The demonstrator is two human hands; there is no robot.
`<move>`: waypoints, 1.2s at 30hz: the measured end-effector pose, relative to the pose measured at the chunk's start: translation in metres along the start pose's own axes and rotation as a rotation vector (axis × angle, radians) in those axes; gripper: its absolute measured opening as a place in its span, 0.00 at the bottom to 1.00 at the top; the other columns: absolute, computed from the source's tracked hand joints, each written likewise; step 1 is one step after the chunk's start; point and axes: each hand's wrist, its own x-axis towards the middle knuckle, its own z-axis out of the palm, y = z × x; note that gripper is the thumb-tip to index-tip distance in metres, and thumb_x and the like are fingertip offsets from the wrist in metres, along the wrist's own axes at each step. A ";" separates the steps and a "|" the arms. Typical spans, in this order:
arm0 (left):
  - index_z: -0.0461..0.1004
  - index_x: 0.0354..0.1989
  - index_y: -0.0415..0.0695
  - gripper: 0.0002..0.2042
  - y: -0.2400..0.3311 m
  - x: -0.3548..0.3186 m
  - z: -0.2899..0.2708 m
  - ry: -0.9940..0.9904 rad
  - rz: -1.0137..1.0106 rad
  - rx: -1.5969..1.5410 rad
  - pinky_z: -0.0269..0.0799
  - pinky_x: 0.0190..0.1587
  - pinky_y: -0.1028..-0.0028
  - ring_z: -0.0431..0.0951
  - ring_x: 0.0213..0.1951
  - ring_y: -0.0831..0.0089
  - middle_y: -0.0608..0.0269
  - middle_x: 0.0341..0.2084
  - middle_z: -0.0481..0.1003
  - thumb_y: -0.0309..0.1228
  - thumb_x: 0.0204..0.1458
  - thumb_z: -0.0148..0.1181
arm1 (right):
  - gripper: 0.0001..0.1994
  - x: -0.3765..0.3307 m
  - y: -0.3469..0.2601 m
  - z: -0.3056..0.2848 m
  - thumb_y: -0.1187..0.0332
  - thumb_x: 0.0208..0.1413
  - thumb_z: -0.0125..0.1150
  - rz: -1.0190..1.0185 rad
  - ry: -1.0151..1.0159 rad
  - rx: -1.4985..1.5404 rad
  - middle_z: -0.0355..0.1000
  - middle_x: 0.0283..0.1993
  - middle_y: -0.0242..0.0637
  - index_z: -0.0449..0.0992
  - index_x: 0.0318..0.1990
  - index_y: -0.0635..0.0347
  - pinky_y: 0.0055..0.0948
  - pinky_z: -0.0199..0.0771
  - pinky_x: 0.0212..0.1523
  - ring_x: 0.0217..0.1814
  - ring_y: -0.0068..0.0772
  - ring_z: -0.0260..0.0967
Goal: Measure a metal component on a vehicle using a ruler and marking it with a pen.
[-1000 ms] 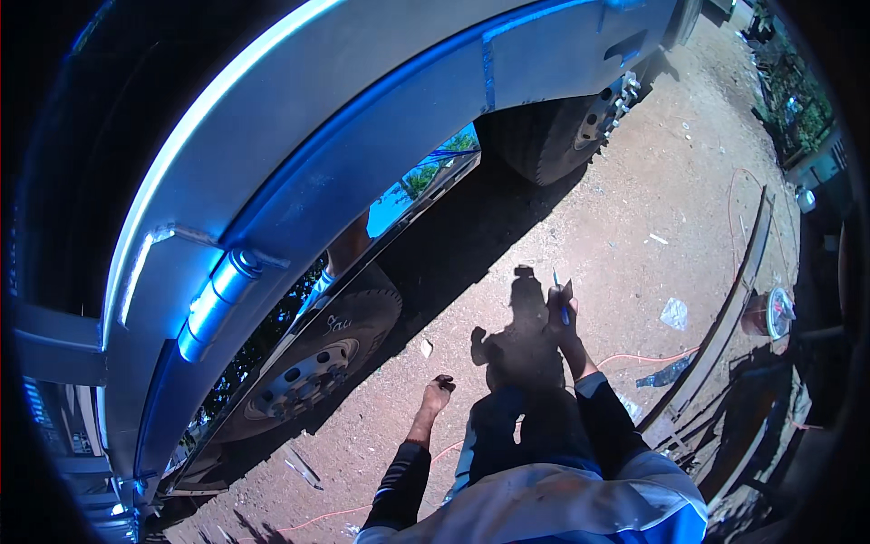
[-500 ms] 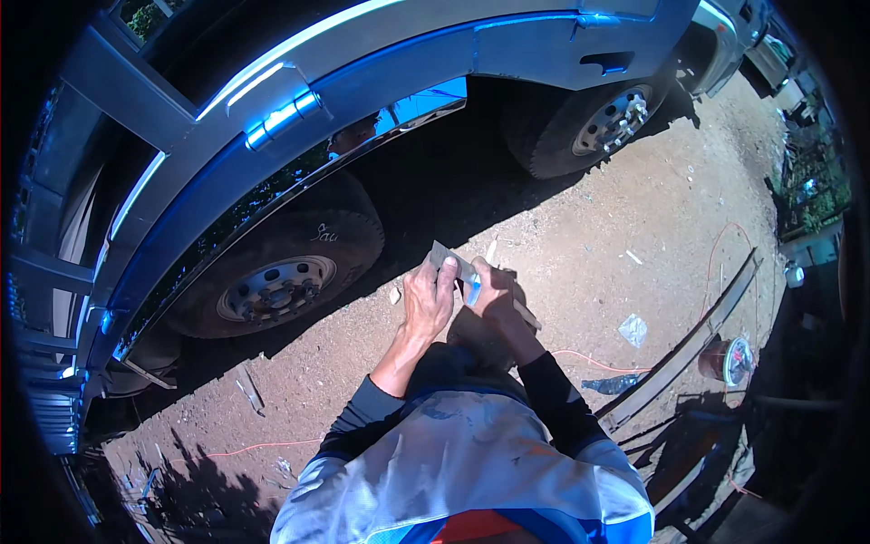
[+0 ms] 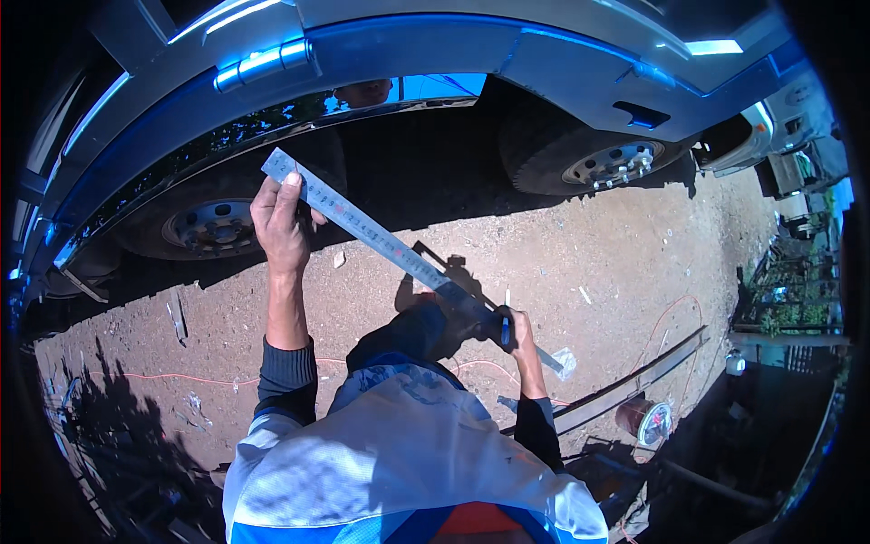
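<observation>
Holding the long ruler (image 3: 376,238) slantwise between both hands looks to be the step under way in the head view. Your left hand (image 3: 281,222) pinches it near one end, thumb on the marked face; your right hand (image 3: 520,334) grips it toward the other end and also holds a blue pen (image 3: 506,328), tip pointing away from you. The next move, I judge, calls for both hands shifting together so the strip stays straight. Mind the edges: the vehicle's side panel (image 3: 408,54) curves ahead of your left hand, with a wheel (image 3: 213,227) beyond and left of it; how close the ruler's end comes, I can't tell. Ahead of your right hand, sunlit ground (image 3: 589,245) gives room to swing; a metal beam (image 3: 625,379) and a bucket (image 3: 632,414) lie to its right.
</observation>
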 end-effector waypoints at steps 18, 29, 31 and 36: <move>0.78 0.37 0.36 0.14 -0.121 0.069 0.158 0.270 -0.056 -0.040 0.73 0.23 0.80 0.76 0.25 0.81 0.63 0.27 0.78 0.37 0.64 0.57 | 0.21 0.170 0.020 -0.305 0.55 0.46 0.77 -0.066 0.142 -0.553 0.69 0.19 0.36 0.80 0.36 0.66 0.31 0.65 0.25 0.21 0.29 0.65; 0.77 0.30 0.32 0.13 -0.130 0.071 0.205 0.624 0.082 -0.140 0.83 0.27 0.72 0.77 0.25 0.77 0.65 0.22 0.74 0.33 0.60 0.63 | 0.25 0.229 0.047 -0.309 0.48 0.48 0.74 -0.268 0.149 -0.545 0.78 0.27 0.47 0.82 0.39 0.66 0.38 0.74 0.34 0.29 0.41 0.77; 0.75 0.27 0.32 0.14 -0.134 0.075 0.210 0.618 0.088 -0.140 0.84 0.26 0.72 0.79 0.26 0.74 0.63 0.27 0.75 0.32 0.60 0.62 | 0.26 0.236 0.059 -0.308 0.47 0.48 0.74 -0.329 0.203 -0.529 0.78 0.28 0.47 0.83 0.40 0.65 0.39 0.75 0.35 0.31 0.43 0.78; 0.71 0.22 0.34 0.16 -0.130 0.075 0.221 0.633 0.093 -0.026 0.84 0.24 0.73 0.79 0.28 0.73 0.62 0.37 0.75 0.30 0.60 0.61 | 0.25 0.237 0.057 -0.307 0.46 0.50 0.71 -0.321 0.144 -0.515 0.79 0.27 0.46 0.83 0.40 0.62 0.39 0.76 0.37 0.31 0.44 0.79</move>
